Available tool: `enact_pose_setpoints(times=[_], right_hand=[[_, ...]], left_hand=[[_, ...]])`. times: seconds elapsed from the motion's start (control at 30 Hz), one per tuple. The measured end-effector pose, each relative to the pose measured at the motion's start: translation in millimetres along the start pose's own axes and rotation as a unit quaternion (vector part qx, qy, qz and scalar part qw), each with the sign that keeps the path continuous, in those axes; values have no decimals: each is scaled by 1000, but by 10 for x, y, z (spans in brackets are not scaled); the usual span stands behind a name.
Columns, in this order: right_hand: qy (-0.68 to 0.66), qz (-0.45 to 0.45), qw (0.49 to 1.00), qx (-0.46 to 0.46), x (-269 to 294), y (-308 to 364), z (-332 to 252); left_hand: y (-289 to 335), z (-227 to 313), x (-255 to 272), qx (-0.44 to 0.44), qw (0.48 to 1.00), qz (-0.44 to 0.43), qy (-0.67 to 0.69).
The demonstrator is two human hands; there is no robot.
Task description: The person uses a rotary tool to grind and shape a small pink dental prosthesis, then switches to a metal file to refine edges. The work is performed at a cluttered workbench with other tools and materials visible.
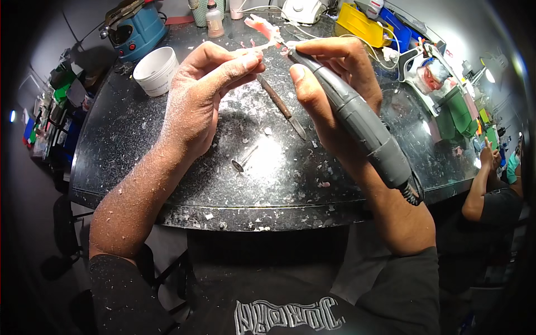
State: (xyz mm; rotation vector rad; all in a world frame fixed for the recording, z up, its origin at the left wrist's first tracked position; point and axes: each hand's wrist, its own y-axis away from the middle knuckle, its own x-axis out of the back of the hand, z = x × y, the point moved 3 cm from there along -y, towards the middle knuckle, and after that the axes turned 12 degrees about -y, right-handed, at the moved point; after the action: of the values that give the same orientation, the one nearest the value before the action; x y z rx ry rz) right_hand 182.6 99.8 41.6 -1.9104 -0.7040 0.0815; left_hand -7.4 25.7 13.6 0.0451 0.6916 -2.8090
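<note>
My left hand (209, 89), dusted with white powder, pinches a pink denture plate (263, 29) between thumb and fingertips. Wrapped in my right hand (340, 72) is a dark grey rotary handpiece (357, 114), with a cord leaving its lower end. Its tip points at the denture plate; fingers partly hide the spot, and I cannot tell whether they touch. Below the hands lies a spatula knife (273, 97) with a brown handle. Nearer me on the bench are a small cutting disc on a shank (238, 166) and a bur with a pale tip (268, 131).
White shavings litter the black bench (190, 190). A white tub (156, 71) stands left, before a blue machine (134, 30). Behind are a small bottle (214, 21) and a yellow bin (363, 25). At right, a white-framed item (430, 78) stands near another person's arm (481, 184).
</note>
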Motion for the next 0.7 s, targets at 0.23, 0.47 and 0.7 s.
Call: enact_pose_setpoints(times=[0.23, 0.47, 0.7], right_hand=[[0, 4, 1000, 9, -19, -10, -12], [4, 20, 997, 80, -28, -47, 20], [0, 1, 999, 34, -16, -23, -6]], left_hand=[[30, 119, -48, -65, 992, 33, -104], [44, 111, -52, -55, 991, 38, -114], [56, 138, -66, -64, 990, 33, -123]])
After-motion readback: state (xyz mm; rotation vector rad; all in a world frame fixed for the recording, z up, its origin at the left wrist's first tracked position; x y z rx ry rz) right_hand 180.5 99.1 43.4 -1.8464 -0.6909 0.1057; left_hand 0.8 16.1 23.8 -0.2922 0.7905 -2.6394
